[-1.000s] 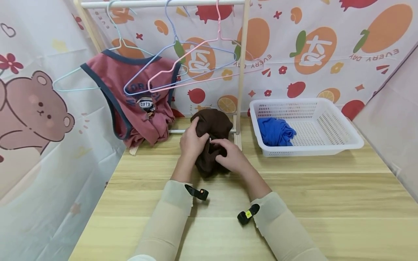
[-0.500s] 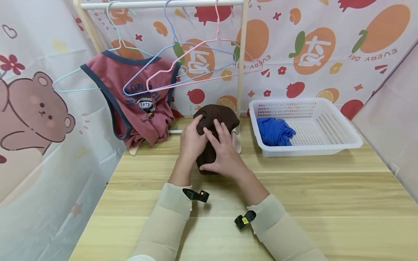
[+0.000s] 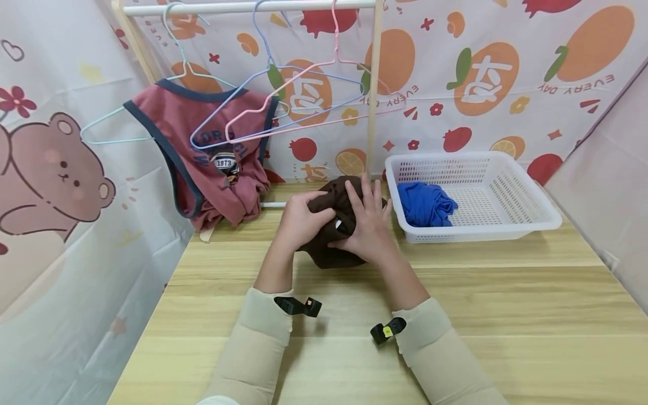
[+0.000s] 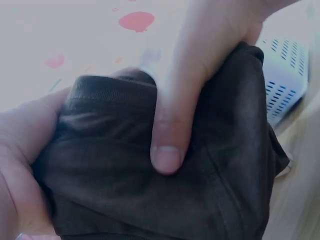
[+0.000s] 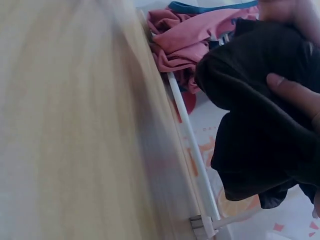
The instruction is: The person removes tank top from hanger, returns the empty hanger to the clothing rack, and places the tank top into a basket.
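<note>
A bunched dark brown garment [image 3: 331, 253] is between both hands in front of the rack's foot. A ribbed band [image 4: 110, 89] runs along its upper edge in the left wrist view, and a small white label [image 3: 338, 224] shows among its folds. My left hand [image 3: 302, 222] grips the left side, thumb bent over the cloth. From the right, my right hand [image 3: 369, 228] holds the garment with fingers spread over its far side and thumb on the near face. In the right wrist view the brown cloth [image 5: 255, 150] hangs in loose folds beside the table edge.
A wooden rack [image 3: 374, 84] carries blue [image 3: 268, 70] and pink hangers [image 3: 288, 84], plus a mint hanger [image 3: 108, 121] with a pink sleeveless top [image 3: 202, 129]. A white basket [image 3: 506, 228] holding blue cloth [image 3: 425, 205] stands right on the wooden table [image 3: 486, 315].
The right hand has gone from fingers in the folds to spread over the garment, then farther right. The brown garment has been turned and widened, and its white label now shows.
</note>
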The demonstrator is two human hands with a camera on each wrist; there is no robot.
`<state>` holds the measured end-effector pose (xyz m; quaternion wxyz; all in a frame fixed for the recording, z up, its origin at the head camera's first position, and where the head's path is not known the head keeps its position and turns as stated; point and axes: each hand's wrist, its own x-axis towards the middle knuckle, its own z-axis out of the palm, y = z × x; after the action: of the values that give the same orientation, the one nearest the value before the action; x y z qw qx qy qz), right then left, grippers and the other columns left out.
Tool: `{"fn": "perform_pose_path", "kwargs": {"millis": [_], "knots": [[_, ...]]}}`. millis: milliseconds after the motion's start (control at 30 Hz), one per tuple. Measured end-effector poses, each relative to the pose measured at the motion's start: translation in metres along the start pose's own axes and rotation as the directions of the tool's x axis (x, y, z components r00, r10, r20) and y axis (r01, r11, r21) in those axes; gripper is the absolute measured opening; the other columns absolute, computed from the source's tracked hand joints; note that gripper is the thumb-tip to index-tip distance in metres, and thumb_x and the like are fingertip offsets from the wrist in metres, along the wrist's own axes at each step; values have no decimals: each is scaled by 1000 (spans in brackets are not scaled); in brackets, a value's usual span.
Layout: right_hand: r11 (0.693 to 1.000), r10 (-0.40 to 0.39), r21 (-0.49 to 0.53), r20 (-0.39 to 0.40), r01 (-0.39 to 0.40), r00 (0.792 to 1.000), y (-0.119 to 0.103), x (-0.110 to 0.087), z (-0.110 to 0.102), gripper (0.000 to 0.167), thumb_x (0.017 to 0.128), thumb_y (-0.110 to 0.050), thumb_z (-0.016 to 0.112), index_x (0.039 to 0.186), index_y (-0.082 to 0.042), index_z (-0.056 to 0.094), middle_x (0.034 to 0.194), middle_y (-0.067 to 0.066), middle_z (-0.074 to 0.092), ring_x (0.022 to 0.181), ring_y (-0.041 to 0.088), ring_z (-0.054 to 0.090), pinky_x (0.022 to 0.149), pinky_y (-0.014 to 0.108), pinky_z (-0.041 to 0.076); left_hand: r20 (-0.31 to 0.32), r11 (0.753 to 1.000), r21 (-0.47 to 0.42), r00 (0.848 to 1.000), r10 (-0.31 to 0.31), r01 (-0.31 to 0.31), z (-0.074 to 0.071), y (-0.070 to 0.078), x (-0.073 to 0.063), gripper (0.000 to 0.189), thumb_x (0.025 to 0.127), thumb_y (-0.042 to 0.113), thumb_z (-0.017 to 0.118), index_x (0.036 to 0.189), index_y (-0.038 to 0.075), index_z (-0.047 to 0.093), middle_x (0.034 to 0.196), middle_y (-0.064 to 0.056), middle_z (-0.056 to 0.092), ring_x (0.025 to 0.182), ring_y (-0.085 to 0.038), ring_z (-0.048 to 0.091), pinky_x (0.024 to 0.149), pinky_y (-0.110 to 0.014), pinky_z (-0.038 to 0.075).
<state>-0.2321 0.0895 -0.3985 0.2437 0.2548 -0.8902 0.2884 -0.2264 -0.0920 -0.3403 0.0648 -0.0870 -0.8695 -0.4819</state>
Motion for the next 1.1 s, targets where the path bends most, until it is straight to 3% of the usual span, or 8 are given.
{"fn": "perform_pose_path", "kwargs": {"millis": [200,367,500,733,867,933,1000,1100], "knots": [[984,-29,174,34,23,999,-1,1,-8,131,60,-49,92,159,-31,8,167,3,-2,151,39,-2,110,74,6,126,976,-203,986,106,-79,-11,-4,-2,28,83,11,70,110,10,74,105,-9,72,84,-21,65,70,-33,56],[944,-83,321,18,72,996,-7,2,-15,127,60,-40,94,158,-29,14,166,3,12,152,31,13,114,65,21,215,917,-386,957,197,-102,-18,-8,-4,33,83,3,68,116,0,69,108,-10,70,90,-21,66,77,-32,57],[895,-129,425,-41,134,991,-14,2,-20,124,59,-32,96,157,-24,20,159,6,29,140,26,38,108,50,40,254,814,-576,932,260,-70,-18,-10,-5,33,82,-1,64,115,1,69,102,-7,70,88,-18,65,76,-31,57],[795,-120,578,-149,185,981,-23,1,-24,120,56,-12,96,153,-12,26,149,12,44,127,26,50,105,43,42,251,609,-793,903,349,-15,-6,-10,-5,24,81,6,63,102,13,72,95,-1,69,84,-12,65,73,-26,55],[733,-12,672,-144,107,990,-28,0,-25,117,55,0,94,152,-8,28,151,15,42,130,30,48,108,46,39,215,520,-854,909,358,-3,5,-9,-5,24,82,8,63,103,15,72,95,2,69,85,-11,64,74,-26,54],[703,46,709,-133,62,990,-34,-1,-31,112,57,5,91,150,-4,30,152,18,40,131,33,46,109,48,37,197,496,-869,919,341,3,10,-8,-4,26,82,9,61,105,15,71,96,2,69,86,-11,64,75,-25,54],[682,100,731,-129,27,987,-39,-1,-37,107,59,8,88,149,-4,33,150,18,41,130,33,47,108,48,37,179,491,-871,935,306,6,15,-5,-4,27,82,11,60,107,14,70,97,1,69,87,-11,64,77,-26,54],[668,150,744,-153,14,977,-34,1,-36,102,60,10,86,148,-5,37,147,18,46,127,31,49,106,46,39,140,522,-853,965,222,4,22,0,-4,30,84,15,62,113,12,67,103,-1,68,91,-13,64,79,-27,54]]}}
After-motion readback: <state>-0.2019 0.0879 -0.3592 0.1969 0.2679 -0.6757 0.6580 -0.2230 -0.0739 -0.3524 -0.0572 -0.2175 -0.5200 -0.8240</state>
